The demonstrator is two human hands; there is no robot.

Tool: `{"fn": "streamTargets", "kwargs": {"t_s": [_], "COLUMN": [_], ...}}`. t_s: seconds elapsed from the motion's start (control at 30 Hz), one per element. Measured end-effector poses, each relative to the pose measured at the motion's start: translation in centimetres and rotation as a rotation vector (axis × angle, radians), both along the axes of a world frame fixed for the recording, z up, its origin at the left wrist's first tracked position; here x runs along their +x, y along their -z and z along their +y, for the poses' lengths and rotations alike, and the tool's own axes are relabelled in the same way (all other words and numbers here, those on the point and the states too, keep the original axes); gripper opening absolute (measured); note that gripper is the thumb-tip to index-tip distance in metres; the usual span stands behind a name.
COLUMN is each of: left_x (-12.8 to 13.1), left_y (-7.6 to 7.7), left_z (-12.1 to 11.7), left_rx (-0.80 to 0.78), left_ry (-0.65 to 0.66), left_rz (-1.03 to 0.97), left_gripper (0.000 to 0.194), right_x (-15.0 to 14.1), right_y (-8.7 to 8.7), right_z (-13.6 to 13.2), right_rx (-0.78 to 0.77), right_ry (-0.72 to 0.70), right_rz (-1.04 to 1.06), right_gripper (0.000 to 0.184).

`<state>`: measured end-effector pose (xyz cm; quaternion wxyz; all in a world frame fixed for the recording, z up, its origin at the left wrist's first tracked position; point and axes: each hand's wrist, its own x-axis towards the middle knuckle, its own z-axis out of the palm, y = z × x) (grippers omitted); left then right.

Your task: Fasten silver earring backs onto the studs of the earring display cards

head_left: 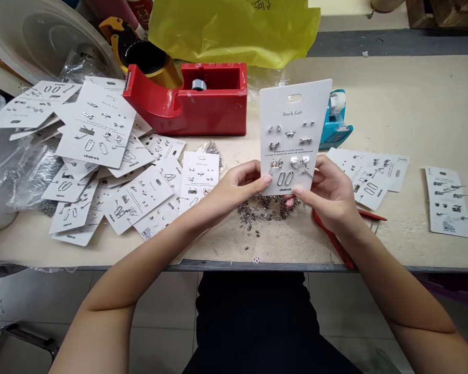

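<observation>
Hands both raised over mid-desk, narrow, gripping one white Claire's earring card (292, 135) between them. Left hand (244, 187) has the lower left edge, thumb on the front. Right hand (327, 195) has the lower right edge, fingers across the bottom rows. Card is nearly upright, slight tilt, clear of the desk (413, 104), with rows of silver-tone earrings and a hoop pair at the bottom.

Head view: directly below the card, a loose heap of small metal earring parts (265, 208) sits on the desk, with strays around it. Red-handled tool (333, 239), probably tweezers, lies under the right wrist; view is poor there, can't confirm the type. Behind the hands: red tape dispenser (214, 98) and blue tape dispenser (335, 122), the blue one just beside the card's right edge. Yellow plastic bag (234, 31) sits behind the red dispenser.

Left side: big overlapping spread of earring cards (95, 124), beside the left hand and in front of the red dispenser. Clear plastic bag (8, 166) lies at its far side. Right side: smaller overlapping group of cards (366, 171), then a single card (448, 202) well apart near the desk's right end, slightly angled.
</observation>
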<state>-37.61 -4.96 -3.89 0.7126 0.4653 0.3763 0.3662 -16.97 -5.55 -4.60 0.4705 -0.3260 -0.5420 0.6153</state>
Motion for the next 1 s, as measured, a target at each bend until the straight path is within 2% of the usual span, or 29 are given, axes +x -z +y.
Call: {"fn": "streamTargets", "kwargs": {"t_s": [0.13, 0.33, 0.67, 0.83, 1.0], "left_x": [-0.1, -0.3, -0.2, -0.2, -0.5], "left_y": [-0.2, -0.3, -0.6, -0.8, -1.0], "left_z": [-0.1, -0.1, -0.3, -0.3, -0.3], "left_rx": [0.015, 0.027, 0.047, 0.024, 0.057], "left_ry": [-0.019, 0.027, -0.035, -0.041, 0.017], "left_rz": [-0.023, -0.095, -0.155, -0.131, -0.083], "left_gripper": [0.037, 0.036, 0.029, 0.032, 0.030], "right_x": [0.1, 0.1, 0.1, 0.1, 0.4], "right_y": [-0.2, -0.9, -1.1, -1.1, -1.0], "right_z": [0.1, 0.0, -0.1, 0.0, 0.0], "right_rx": [-0.045, -0.116, -0.179, -0.208, -0.215], "right_ry": [-0.003, -0.035, -0.067, -0.087, -0.135], "right_rz": [0.018, 0.066, 0.087, 0.092, 0.063], "right_gripper": [0.029, 0.031, 0.033, 0.031, 0.026]}}
